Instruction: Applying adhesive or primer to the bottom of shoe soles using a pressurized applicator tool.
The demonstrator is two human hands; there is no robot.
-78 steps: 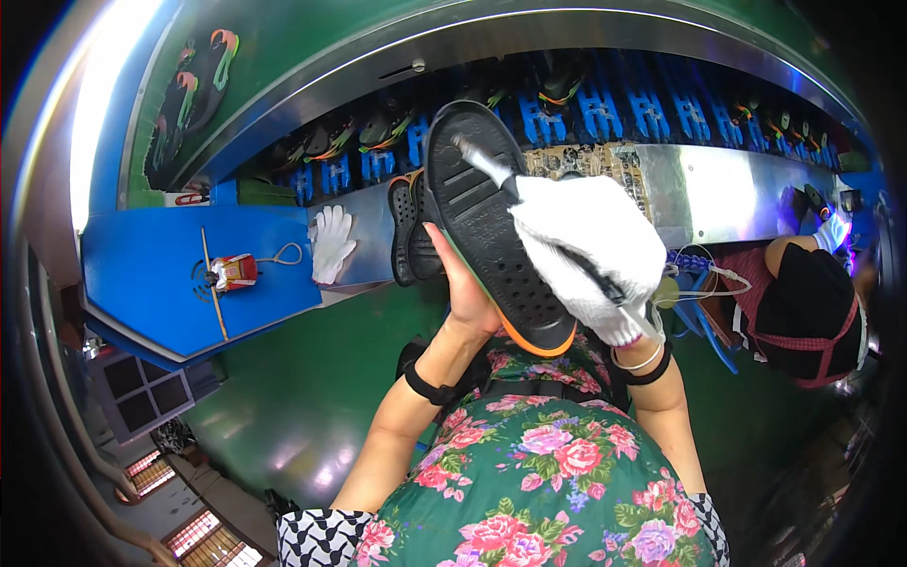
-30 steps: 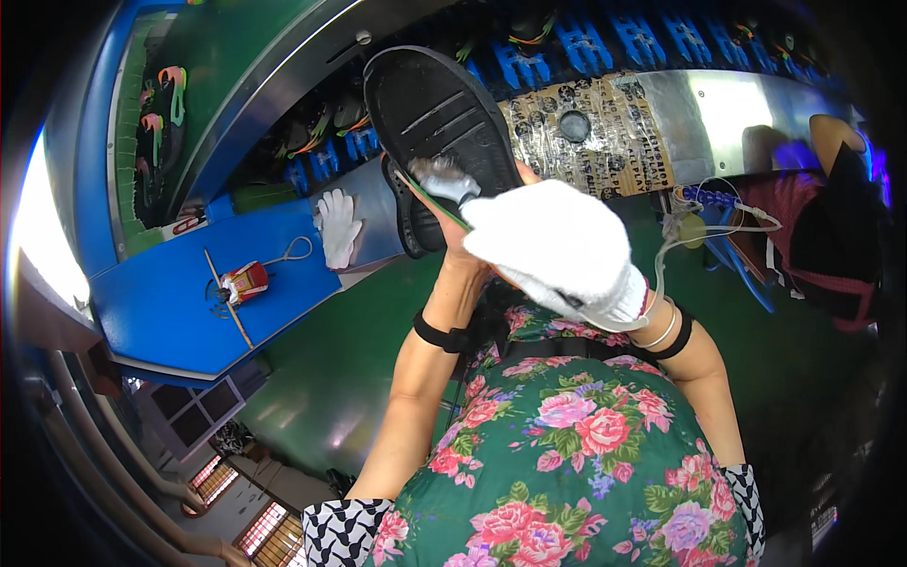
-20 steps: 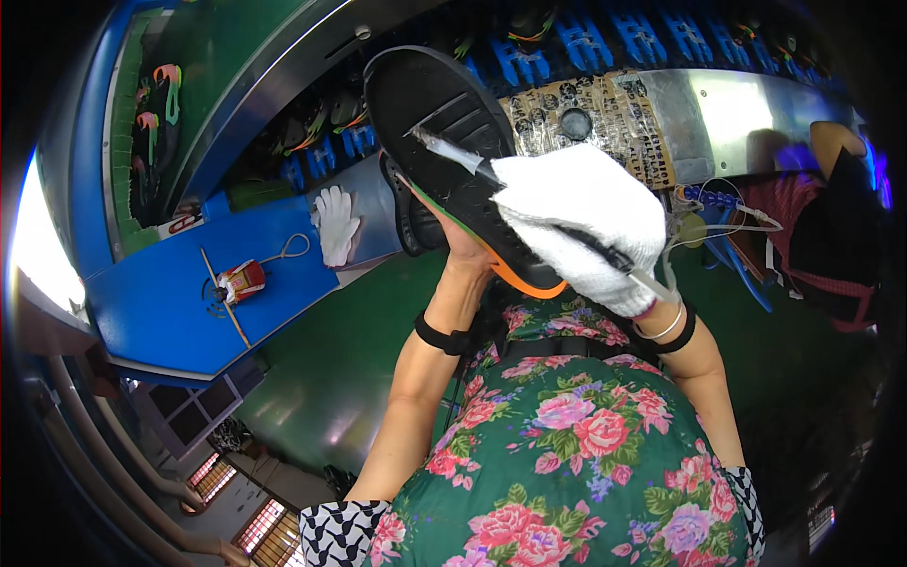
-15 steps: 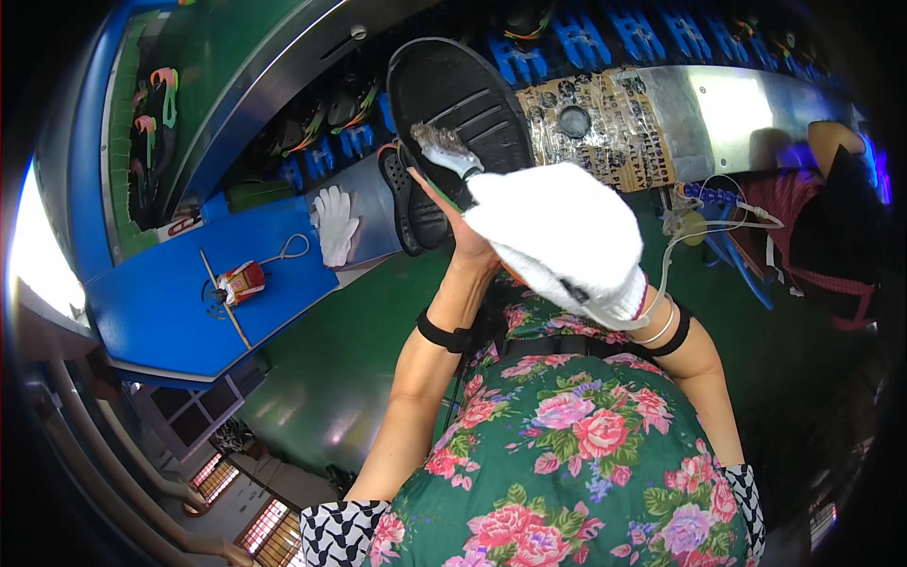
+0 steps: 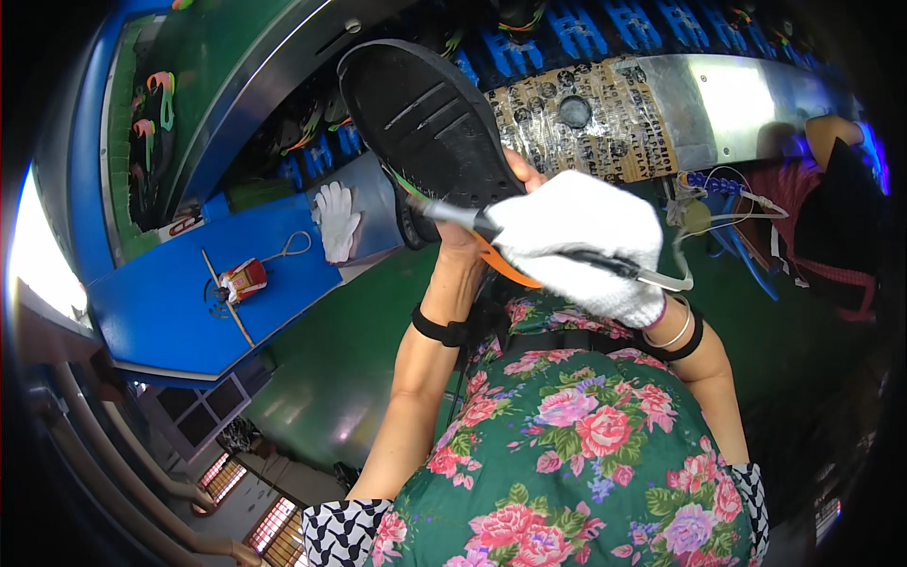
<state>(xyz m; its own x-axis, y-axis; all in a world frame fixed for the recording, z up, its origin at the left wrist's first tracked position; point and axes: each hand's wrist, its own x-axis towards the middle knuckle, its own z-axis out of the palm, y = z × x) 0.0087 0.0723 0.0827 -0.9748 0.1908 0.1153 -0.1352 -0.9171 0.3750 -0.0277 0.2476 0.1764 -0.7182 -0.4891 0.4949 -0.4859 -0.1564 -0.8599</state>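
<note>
Held up in front of me is a large black shoe sole [image 5: 425,118], its grooved face toward me. My left hand [image 5: 455,238], bare, grips it from below, and fingertips show at its right edge. A green and orange strip [image 5: 505,265] hangs by that hand. My right hand [image 5: 581,241], in a white knit glove, is closed around a brush [image 5: 453,215] with a dark handle. The brush's pale head lies across the sole's lower edge, close to my left hand. From the handle's back end runs a pale hose [image 5: 685,269].
On the left stands a blue table [image 5: 161,312] with a red can [image 5: 246,281] and a stick on it. A white glove [image 5: 337,222] lies on a metal ledge. Behind are blue holders [image 5: 581,33] and a taped cardboard sheet [image 5: 586,123]. A person's arm [image 5: 831,142] shows at far right.
The sole has shifted left and tilted. The brush has moved from the sole's face down to its lower edge, and my gloved hand has turned, showing the handle and hose.
</note>
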